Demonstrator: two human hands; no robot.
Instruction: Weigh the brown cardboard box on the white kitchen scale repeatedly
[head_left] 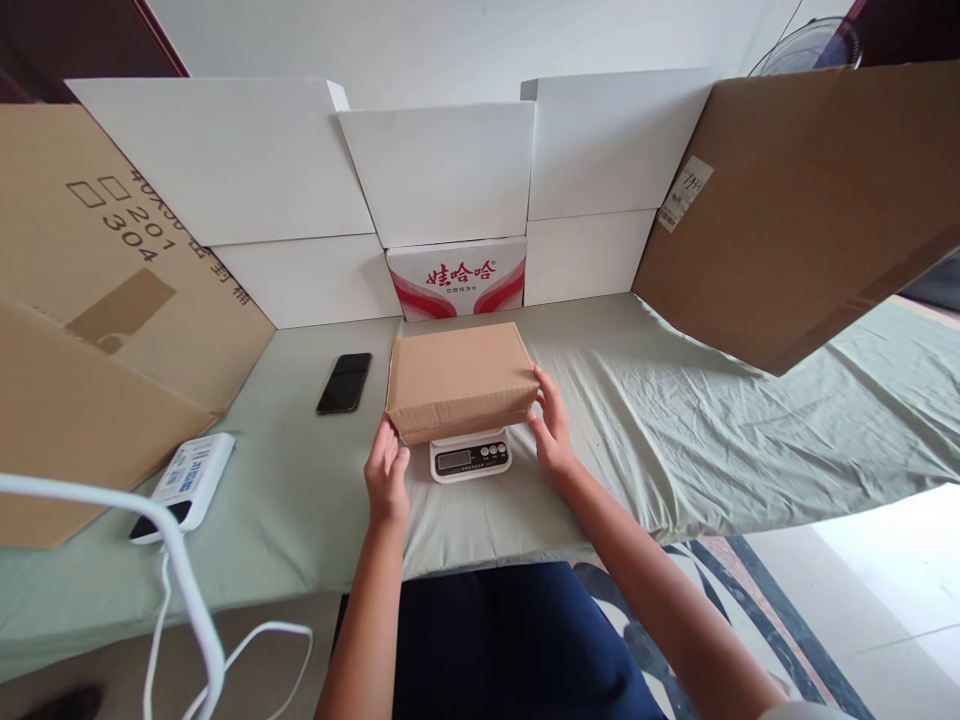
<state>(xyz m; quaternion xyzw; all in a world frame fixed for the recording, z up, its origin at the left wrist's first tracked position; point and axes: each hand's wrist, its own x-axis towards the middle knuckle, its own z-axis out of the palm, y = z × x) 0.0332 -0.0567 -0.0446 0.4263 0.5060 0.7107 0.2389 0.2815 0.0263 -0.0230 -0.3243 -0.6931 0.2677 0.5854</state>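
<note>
Dark navy fabric lap [517, 640] at 6 o'clock, nearest the lens; bare forearms run up from it. A white cable [172, 590] loops at 7 o'clock.

Left hand [388, 478]: fingers spread, tips touching the near left corner of the plain brown corrugated cardboard box [459, 380]. Right hand [553, 425]: fingers open and flat against the box's right side wall. Neither hand wraps round it; contact by tips and palm only.

The box is rectangular, closed and matte, at centre of the tabletop [675, 420], which is covered in wrinkled pale green cloth. The box rests on a small white plastic digital scale [470, 457], whose display and buttons stick out at its 6 o'clock edge.

At the box's 9 o'clock: glossy black smartphone [344, 382], lying flat, apart. At 8 o'clock: white power strip [186, 483]. At 12 o'clock: white carton with red printed characters [457, 277], flanked by white card panels.
</note>
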